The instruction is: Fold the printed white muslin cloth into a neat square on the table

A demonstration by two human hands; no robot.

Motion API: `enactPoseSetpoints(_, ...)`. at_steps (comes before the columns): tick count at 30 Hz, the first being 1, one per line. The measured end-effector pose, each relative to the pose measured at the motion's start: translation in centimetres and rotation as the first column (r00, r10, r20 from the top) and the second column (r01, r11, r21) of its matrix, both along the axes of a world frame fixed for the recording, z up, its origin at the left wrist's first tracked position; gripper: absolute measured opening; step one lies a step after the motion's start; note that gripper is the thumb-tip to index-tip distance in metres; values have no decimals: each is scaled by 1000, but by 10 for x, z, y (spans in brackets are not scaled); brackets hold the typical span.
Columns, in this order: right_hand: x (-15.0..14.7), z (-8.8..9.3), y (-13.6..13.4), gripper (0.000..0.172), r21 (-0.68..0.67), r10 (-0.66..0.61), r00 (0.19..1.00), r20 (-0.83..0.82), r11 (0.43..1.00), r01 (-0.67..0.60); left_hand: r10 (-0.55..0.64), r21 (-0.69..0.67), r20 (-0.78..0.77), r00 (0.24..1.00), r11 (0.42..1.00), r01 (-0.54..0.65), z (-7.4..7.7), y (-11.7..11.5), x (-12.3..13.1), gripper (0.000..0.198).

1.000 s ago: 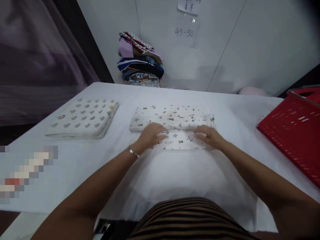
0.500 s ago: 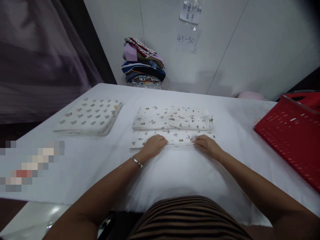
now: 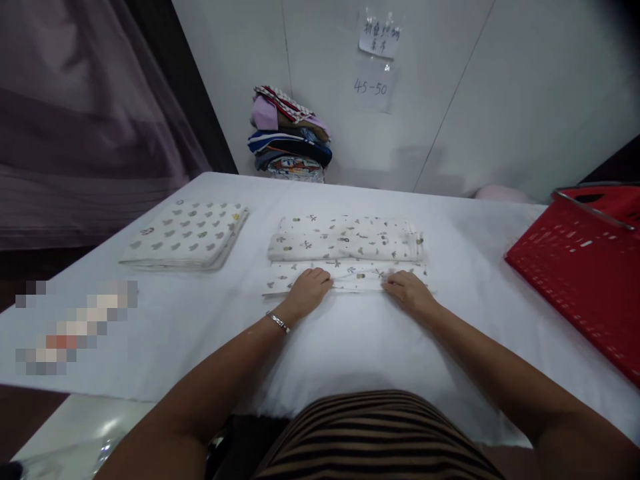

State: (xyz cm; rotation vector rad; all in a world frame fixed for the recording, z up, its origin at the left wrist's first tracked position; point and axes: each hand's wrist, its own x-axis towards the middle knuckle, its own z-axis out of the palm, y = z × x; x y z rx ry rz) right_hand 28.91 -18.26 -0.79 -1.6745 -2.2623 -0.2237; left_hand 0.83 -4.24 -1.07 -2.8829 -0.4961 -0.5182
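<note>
A white cloth with small grey and yellowish prints (image 3: 345, 248) lies folded in front of me, its upper layer ending in a crease across the middle. My left hand (image 3: 311, 293) pinches its near edge left of centre, fingers curled down over the fabric. On the right, my right hand (image 3: 411, 292) grips the same edge, thumb and fingers together. Between the hands the edge looks slightly wrinkled. A second white cloth with grey prints (image 3: 185, 235) rests at the left, folded into a thick rectangle.
A white sheet (image 3: 320, 360) covers the table. At the right stands a red plastic basket (image 3: 570, 260) with a metal handle. Folded fabrics (image 3: 290, 137) are stacked by the wall beyond the table. Paper notes (image 3: 380, 40) hang on the wall. Part of the left side is pixelated.
Both hands keep hold of the near edge, and the fabric between them is a little more wrinkled. The camera view has tilted slightly; the folded cloths stay in place.
</note>
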Motion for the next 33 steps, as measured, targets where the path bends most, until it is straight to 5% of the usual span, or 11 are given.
enactPoseSetpoints(12, 12, 3, -9, 31, -62, 125, 992, -33, 990, -127, -10, -89, -80, 997, 996, 2, 3, -10, -7, 21)
enactPoseSetpoints(20, 31, -3, -19, 35, -27, 26, 1000, -7, 999, -26, 45, -106, -136, 990, 993, -60, 5, -8, 2, 21)
enactPoseSetpoints(27, 32, -7, -43, 36, -61, 7, 997, -83, 998, -12, -9, -99, -123, 992, 995, -4, 5, -22, -8, 22)
enactPoseSetpoints(33, 11, 15, -48, 36, -75, 57, 971, -234, 994, -77, 75, -145, -122, 990, 985, -92, 1, -34, -12, 22)
